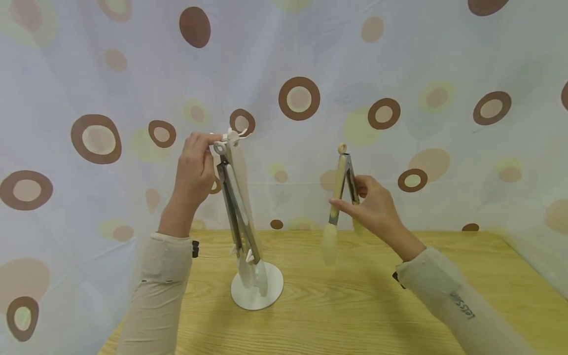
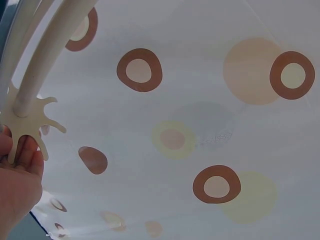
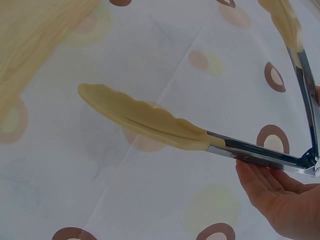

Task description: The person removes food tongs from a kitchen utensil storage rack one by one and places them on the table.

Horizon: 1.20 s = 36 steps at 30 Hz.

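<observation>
A white utensil stand (image 1: 274, 285) with a round base and curved hooks on top stands on the table. My left hand (image 1: 193, 165) grips its hooked top; in the left wrist view the fingers curl around a hook of the star-shaped top (image 2: 37, 120). A pair of tongs (image 1: 237, 195) with grey-white handles and pale tips hangs from the stand beside that hand. To the right, my right hand (image 1: 377, 204) holds pale yellow tongs (image 1: 339, 180) by the arms, tips down above the table. The right wrist view shows their scalloped tip (image 3: 145, 120) and metal arms spread apart.
The wooden table (image 1: 337, 315) extends beneath both hands. Behind it hangs a white curtain (image 1: 266, 59) with brown, peach and yellow ovals, and it continues down the left and right sides.
</observation>
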{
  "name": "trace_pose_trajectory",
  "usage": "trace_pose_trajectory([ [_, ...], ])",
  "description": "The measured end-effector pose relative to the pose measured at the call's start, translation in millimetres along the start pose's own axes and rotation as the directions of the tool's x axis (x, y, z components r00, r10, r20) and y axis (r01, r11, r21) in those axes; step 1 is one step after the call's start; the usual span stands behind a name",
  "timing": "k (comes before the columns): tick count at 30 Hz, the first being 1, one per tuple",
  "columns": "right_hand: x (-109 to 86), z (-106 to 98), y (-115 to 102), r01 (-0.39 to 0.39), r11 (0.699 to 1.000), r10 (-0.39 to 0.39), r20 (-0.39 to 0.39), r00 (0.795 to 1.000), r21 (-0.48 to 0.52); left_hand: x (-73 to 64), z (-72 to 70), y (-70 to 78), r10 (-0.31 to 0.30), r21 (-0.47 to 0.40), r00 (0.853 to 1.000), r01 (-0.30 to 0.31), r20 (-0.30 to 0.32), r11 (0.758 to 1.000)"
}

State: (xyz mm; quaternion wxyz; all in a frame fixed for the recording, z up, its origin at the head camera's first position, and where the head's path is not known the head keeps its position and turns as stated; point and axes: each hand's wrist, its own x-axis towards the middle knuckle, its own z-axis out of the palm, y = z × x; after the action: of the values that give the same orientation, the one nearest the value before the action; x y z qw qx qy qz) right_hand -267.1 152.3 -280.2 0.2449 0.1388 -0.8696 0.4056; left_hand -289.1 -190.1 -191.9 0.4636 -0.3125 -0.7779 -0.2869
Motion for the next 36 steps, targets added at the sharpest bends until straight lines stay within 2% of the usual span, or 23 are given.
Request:
trace_pose_trajectory([
  [9,-4.7,-11.3,13.4,-0.043,0.998,0.043,0.018,0.999,-0.044,-0.1,-0.2,-0.5,-0.017,0.002,1.000,0.017,0.005,1.000],
  [19,-12.2,-22.9,18.4,-0.089,0.993,0.093,0.049,0.994,-0.074,-0.1,-0.8,-0.8,-0.003,0.006,1.000,0.003,0.004,1.000],
  [31,-22.8,-32.4,36.7,-0.074,0.989,0.079,0.033,0.996,-0.125,0.2,-0.8,1.4,-0.017,0.000,1.000,0.017,0.016,1.000],
  [36,-26.4,-35.9,39.7,-0.083,0.986,0.091,0.049,0.995,-0.146,0.1,-0.9,1.3,-0.013,0.006,1.000,0.013,0.015,1.000],
])
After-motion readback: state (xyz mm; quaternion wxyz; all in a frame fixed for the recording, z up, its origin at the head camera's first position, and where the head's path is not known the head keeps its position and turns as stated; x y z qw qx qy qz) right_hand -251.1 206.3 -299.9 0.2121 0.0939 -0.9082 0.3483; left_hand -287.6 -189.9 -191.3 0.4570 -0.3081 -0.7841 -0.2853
